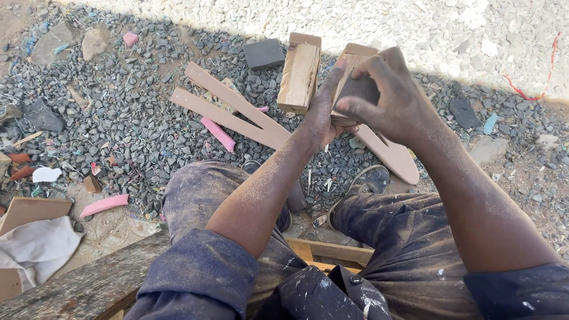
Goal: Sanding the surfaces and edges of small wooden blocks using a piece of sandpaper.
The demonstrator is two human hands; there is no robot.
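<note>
Left hand (320, 115) grips pale wood piece (348, 65); right hand (394, 98) presses dark sanding block (357, 89)

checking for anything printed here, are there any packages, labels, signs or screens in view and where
None in view: no package, label, sign or screen.
The left hand and right hand hold a plain wooden piece and a dark sanding block, both unmarked.
The wood block and dark foam block on the gravel are bare too.
</note>
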